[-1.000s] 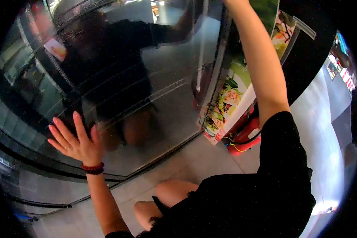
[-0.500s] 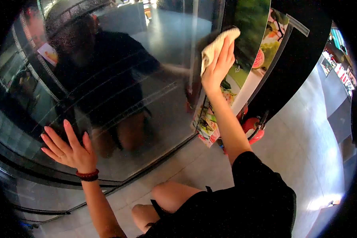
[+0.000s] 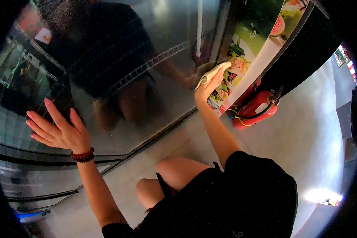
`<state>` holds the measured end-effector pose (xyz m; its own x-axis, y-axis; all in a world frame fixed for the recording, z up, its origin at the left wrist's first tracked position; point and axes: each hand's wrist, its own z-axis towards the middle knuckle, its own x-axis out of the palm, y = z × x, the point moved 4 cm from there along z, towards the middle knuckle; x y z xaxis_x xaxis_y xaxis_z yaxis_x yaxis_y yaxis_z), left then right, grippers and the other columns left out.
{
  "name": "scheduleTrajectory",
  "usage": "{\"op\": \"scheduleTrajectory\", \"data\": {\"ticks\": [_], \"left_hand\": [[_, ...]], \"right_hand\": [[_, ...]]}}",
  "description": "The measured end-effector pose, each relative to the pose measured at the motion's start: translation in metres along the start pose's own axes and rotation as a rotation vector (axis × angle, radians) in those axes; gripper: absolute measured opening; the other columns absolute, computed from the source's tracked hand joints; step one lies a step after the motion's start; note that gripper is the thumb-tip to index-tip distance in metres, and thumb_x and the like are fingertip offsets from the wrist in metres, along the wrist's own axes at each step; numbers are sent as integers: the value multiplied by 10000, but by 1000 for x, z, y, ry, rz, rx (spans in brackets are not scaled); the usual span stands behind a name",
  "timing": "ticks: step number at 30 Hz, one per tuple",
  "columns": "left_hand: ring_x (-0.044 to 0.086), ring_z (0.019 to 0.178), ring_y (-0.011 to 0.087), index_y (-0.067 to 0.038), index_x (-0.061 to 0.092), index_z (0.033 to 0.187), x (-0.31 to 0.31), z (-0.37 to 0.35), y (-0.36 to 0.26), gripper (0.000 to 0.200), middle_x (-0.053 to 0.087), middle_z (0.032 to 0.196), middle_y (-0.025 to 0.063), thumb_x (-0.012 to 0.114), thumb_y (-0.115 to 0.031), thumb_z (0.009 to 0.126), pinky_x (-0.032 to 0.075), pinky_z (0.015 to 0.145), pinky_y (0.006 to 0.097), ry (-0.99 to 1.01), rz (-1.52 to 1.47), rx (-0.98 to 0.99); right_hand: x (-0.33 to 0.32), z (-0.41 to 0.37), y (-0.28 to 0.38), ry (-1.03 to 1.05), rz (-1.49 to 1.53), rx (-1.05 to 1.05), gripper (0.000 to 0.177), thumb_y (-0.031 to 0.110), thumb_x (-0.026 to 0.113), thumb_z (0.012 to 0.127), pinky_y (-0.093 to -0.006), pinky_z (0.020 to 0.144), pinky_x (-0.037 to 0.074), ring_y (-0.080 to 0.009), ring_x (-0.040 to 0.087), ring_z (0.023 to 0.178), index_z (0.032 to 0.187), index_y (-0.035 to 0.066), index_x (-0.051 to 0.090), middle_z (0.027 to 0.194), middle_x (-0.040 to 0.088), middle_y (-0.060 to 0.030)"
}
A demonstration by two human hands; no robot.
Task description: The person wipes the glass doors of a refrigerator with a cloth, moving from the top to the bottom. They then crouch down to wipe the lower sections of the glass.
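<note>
My right hand point(image 3: 210, 86) holds a folded cream cloth point(image 3: 212, 75) against the right edge of a large dark glass door point(image 3: 146, 95), beside a food-picture panel point(image 3: 240, 65). The fingers lie over the cloth and press it to the surface. Spread wide, my left hand point(image 3: 61, 129) rests on or just in front of the glass at the lower left, with nothing in it. A dark red bead bracelet point(image 3: 82, 155) circles the left wrist. My own reflection shows in the glass.
A red fire extinguisher point(image 3: 258, 109) with a black hose stands on the floor right of the panel. The door's dark bottom frame point(image 3: 158, 137) runs slantwise above the tiled floor point(image 3: 186, 144). Shelving point(image 3: 347, 119) is at the far right.
My right hand has slid the cloth down along the door's edge. My view has tilted lower, so the extinguisher shows more fully. My left hand stays spread at the glass.
</note>
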<state>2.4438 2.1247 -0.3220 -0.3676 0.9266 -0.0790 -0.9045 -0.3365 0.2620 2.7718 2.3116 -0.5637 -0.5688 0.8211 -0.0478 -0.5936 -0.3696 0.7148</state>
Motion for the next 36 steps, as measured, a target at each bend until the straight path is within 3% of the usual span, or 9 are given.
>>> {"op": "scheduleTrajectory", "data": {"ticks": [5, 10, 15, 19, 21, 30, 36], "left_hand": [[290, 1362, 389, -187, 530, 1344, 2, -1, 3, 549, 334, 1474, 199, 379, -544, 955, 171, 1090, 564, -28, 14, 29], [303, 1353, 392, -199, 519, 1351, 6, -1, 2, 547, 332, 1475, 195, 375, -547, 955, 198, 1080, 566, -40, 21, 38], [317, 1342, 399, -222, 480, 1380, 3, 0, 1, 546, 321, 1486, 177, 392, -544, 948, 235, 1062, 584, -34, 48, 47], [332, 1329, 416, -184, 549, 1327, 6, -1, 0, 573, 366, 1445, 227, 356, -569, 949, 195, 1078, 564, -46, 15, 16], [336, 1325, 413, -213, 539, 1334, 8, -3, 1, 567, 361, 1453, 212, 352, -580, 944, 214, 1065, 577, -55, 27, 8], [344, 1313, 404, -289, 511, 1353, 9, -5, 6, 571, 366, 1458, 178, 385, -627, 911, 238, 1035, 618, -60, 2, -7], [348, 1311, 397, -294, 517, 1348, 11, -8, 10, 569, 382, 1449, 172, 402, -632, 904, 229, 1043, 606, -89, -31, 0]], "right_hand": [[4, -50, -29, -23, -9, 160, 696, 529, 168, 983, -485, 1123, 133, -360, 171, 1399, 1493, 56, 151, 1529, 187, -185], [13, -83, -72, -90, 71, 369, 797, 632, 175, 942, -477, 1125, 181, -376, 235, 1386, 1480, 45, 208, 1521, 214, -199], [25, -136, -146, -101, 154, 782, 773, 637, 162, 935, -465, 1117, 251, -381, 280, 1367, 1468, 84, 253, 1508, 252, -192], [22, -148, -155, 2, 8, 1068, 708, 597, 209, 951, -452, 1082, 324, -368, 351, 1329, 1474, 120, 243, 1496, 284, -186], [21, -154, -155, 21, -105, 1195, 700, 590, 236, 950, -449, 1074, 338, -363, 371, 1318, 1470, 121, 255, 1492, 296, -182], [14, -252, -75, 128, -204, 1298, 765, 647, 291, 897, -497, 1067, 323, -350, 351, 1335, 1462, 132, 289, 1497, 298, -159], [25, -356, 51, 554, -219, 1355, 808, 684, 329, 861, -529, 1063, 314, -342, 337, 1347, 1457, 139, 312, 1501, 299, -144]]}}
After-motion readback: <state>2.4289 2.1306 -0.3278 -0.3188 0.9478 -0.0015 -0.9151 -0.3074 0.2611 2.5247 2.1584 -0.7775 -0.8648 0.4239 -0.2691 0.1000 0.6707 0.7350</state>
